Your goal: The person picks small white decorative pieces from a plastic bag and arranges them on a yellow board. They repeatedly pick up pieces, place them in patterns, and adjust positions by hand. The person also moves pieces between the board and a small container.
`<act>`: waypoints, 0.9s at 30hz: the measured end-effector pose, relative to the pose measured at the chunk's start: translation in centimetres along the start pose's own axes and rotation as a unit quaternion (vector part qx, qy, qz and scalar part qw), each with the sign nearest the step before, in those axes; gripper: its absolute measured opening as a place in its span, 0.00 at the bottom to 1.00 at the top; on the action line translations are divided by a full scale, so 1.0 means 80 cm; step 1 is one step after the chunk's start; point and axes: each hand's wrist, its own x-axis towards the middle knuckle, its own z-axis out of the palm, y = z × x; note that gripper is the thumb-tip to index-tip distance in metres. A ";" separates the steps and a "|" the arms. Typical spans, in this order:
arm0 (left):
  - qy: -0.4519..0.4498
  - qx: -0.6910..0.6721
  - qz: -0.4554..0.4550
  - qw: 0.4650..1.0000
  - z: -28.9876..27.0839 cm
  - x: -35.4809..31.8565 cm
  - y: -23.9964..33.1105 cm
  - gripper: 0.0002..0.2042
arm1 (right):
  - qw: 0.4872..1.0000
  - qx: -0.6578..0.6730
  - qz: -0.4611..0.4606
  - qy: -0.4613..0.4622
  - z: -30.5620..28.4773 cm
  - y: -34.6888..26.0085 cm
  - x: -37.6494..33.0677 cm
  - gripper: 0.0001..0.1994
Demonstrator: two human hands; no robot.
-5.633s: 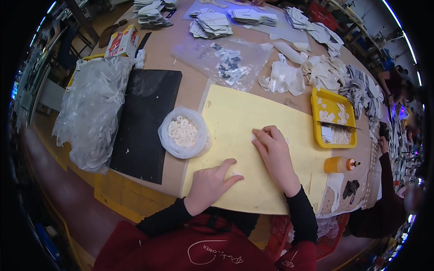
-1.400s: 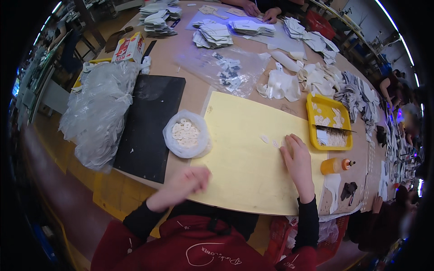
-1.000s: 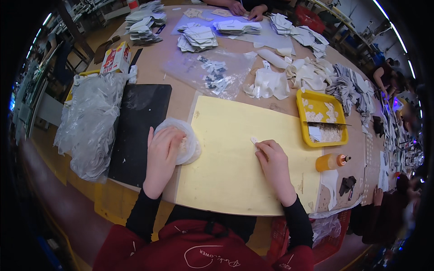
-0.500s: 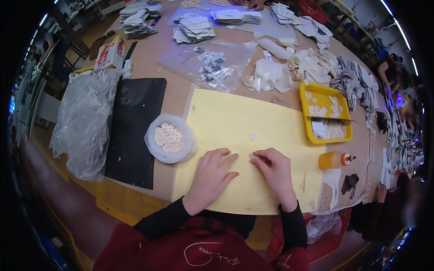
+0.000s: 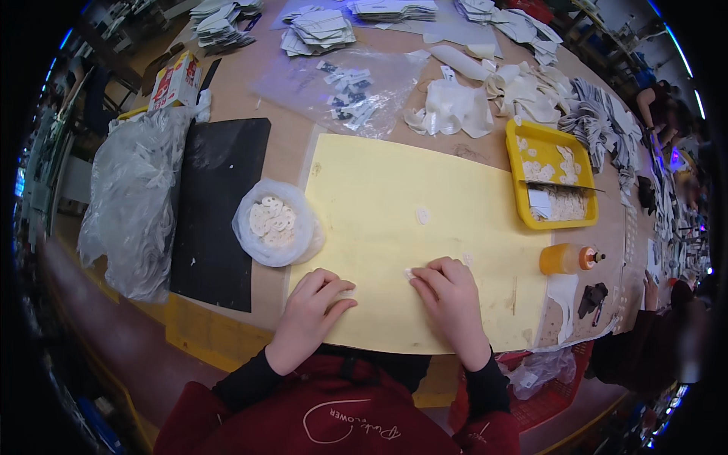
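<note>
My left hand (image 5: 309, 315) is over the near left part of a yellow sheet (image 5: 371, 174), its fingers pinched on a small pale cut piece (image 5: 349, 293). Farther right, my right hand (image 5: 453, 303) grips another small pale piece (image 5: 409, 274) between thumb and fingertips, just above or on the sheet. One oval pale piece (image 5: 422, 216) lies alone mid-sheet. A further faint piece (image 5: 467, 260) lies beside my right fingers. To the left of the sheet, a container lined with a white plastic bag (image 5: 307, 246) holds many such pieces with holes.
A yellow tray (image 5: 519, 189) with pale pieces sits at the right, above a bottle of orange liquid (image 5: 560, 259). A black board (image 5: 216, 220) and a clear plastic bag (image 5: 133, 205) lie left. Fabric scraps (image 5: 455, 106) and stacked cut panels (image 5: 318, 32) fill the far side.
My left hand has moved left and nearer, and its spread fingers have closed on a small piece. My right hand has shifted slightly nearer; a faint piece now shows beside it.
</note>
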 end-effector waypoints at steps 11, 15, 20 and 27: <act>-0.016 -0.096 -0.019 0.995 0.011 0.017 0.000 0.10 | 0.988 -0.052 -0.141 -0.043 -0.015 -0.005 0.005 0.08; -0.002 -0.015 0.028 1.000 0.012 0.008 -0.011 0.10 | 0.998 -0.008 -0.054 -0.007 0.003 -0.002 -0.001 0.08; 0.015 0.072 0.022 0.997 0.031 0.003 0.003 0.09 | 0.999 -0.039 0.011 0.019 0.026 -0.021 0.000 0.07; -0.020 0.044 0.145 0.988 0.004 0.025 -0.020 0.11 | 0.999 0.001 0.032 0.035 0.008 -0.012 -0.010 0.08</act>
